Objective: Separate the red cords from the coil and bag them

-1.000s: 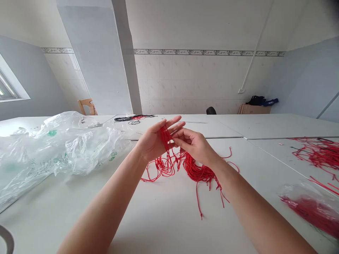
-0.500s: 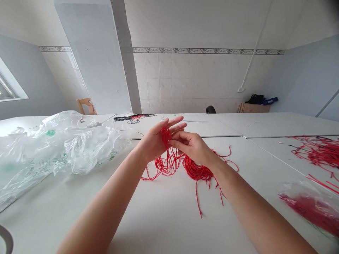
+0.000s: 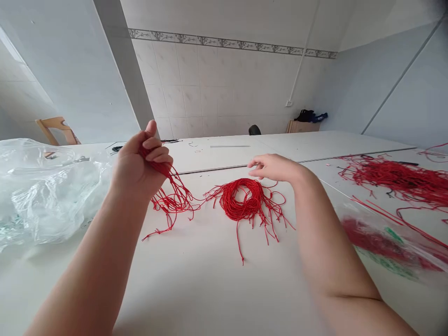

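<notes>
My left hand (image 3: 143, 161) is closed around a bunch of red knotted cords (image 3: 175, 182), raised above the table. The loose ends hang out below the fingers and trail onto the tabletop. To the right lies a ring-shaped pile of red braided cords (image 3: 233, 212), its knotted tails spread toward me and to both sides. My right hand (image 3: 271, 167) hovers just above and behind the right edge of that pile, fingers apart and slightly bent, with nothing visible in them.
A crumpled clear plastic bag (image 3: 66, 196) covers the left of the white table (image 3: 210, 289). On the right lie a heap of loose red cords (image 3: 395, 177) and a clear bag of red cords (image 3: 381, 242). A wooden chair (image 3: 58, 128) stands behind.
My hands have separated: the left moved left and closed around the cords, while the right let go of them and moved right. The view has turned right.
</notes>
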`<state>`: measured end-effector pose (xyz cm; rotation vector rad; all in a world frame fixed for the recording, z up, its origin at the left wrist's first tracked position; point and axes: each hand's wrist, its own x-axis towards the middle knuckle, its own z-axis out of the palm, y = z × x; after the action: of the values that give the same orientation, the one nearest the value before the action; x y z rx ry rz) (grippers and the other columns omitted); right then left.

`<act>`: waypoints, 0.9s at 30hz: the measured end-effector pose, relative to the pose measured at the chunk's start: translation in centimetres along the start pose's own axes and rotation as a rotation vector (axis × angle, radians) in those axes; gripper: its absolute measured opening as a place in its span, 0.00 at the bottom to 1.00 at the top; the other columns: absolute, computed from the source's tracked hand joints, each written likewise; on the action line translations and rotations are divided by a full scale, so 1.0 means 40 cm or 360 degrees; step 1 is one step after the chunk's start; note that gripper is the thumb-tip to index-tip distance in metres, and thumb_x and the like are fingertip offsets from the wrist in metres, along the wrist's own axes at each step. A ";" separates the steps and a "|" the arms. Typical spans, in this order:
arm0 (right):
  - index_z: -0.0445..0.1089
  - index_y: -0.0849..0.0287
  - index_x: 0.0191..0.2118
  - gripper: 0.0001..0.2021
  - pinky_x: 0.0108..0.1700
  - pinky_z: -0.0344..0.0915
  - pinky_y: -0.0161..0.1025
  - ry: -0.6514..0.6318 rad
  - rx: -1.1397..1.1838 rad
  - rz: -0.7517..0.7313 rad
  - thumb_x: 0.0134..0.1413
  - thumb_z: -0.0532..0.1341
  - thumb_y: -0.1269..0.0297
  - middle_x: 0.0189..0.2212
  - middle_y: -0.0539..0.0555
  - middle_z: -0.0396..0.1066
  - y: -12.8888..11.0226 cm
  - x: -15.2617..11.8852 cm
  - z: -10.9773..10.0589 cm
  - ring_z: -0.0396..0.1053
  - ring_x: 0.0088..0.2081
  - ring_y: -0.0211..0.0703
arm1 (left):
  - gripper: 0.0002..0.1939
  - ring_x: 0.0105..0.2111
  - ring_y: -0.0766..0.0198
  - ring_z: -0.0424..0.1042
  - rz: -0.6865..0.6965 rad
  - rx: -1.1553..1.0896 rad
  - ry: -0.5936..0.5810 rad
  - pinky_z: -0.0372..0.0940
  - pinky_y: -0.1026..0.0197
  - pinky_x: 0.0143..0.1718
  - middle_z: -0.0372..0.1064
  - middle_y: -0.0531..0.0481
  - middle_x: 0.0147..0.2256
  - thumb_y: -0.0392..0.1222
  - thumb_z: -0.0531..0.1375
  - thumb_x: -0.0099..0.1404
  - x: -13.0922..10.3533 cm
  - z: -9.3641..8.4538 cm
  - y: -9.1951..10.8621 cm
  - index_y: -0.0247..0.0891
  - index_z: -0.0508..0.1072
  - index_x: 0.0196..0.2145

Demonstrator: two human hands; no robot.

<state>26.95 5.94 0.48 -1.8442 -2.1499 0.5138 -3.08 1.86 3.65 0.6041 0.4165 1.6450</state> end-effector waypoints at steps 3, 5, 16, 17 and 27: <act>0.78 0.55 0.47 0.13 0.34 0.62 0.38 -0.0091 -0.0046 0.0123 0.57 0.66 0.61 0.41 0.55 0.80 0.028 0.038 0.017 0.73 0.37 0.44 | 0.14 0.12 0.71 0.49 -0.0024 0.0030 -0.0055 0.48 0.68 0.11 0.47 0.62 0.16 0.33 0.49 0.79 -0.011 -0.005 0.012 0.37 0.73 0.51; 0.79 0.56 0.39 0.06 0.33 0.63 0.37 -0.0293 0.0006 0.0121 0.55 0.67 0.64 0.38 0.54 0.81 0.035 0.071 0.051 0.74 0.35 0.42 | 0.16 0.12 0.71 0.48 -0.0051 0.0039 -0.0094 0.48 0.68 0.11 0.45 0.62 0.16 0.32 0.47 0.79 -0.018 -0.004 0.010 0.35 0.73 0.52; 0.78 0.58 0.30 0.05 0.36 0.73 0.38 -0.0764 0.0020 0.0273 0.48 0.74 0.66 0.30 0.55 0.80 0.007 0.143 0.205 0.78 0.33 0.44 | 0.16 0.12 0.71 0.49 -0.0132 0.0071 -0.0054 0.48 0.69 0.12 0.46 0.61 0.16 0.32 0.48 0.79 -0.023 0.002 0.002 0.40 0.76 0.44; 0.77 0.59 0.28 0.05 0.36 0.73 0.38 -0.0760 -0.0004 0.0282 0.48 0.73 0.67 0.29 0.55 0.79 0.002 0.141 0.205 0.77 0.32 0.44 | 0.16 0.12 0.71 0.49 -0.0127 0.0076 -0.0057 0.48 0.69 0.12 0.47 0.61 0.15 0.32 0.49 0.79 -0.023 0.003 0.002 0.41 0.76 0.44; 0.77 0.56 0.33 0.08 0.35 0.66 0.40 0.0434 0.0123 -0.0145 0.58 0.66 0.57 0.33 0.52 0.79 -0.029 0.000 0.019 0.73 0.32 0.43 | 0.15 0.12 0.73 0.49 -0.0111 0.0077 -0.0068 0.46 0.70 0.11 0.46 0.62 0.15 0.31 0.50 0.78 -0.024 0.002 0.010 0.39 0.75 0.39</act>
<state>25.58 5.71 0.29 -1.6590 -1.9918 0.3009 -3.26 0.86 3.80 0.6531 0.4426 1.5563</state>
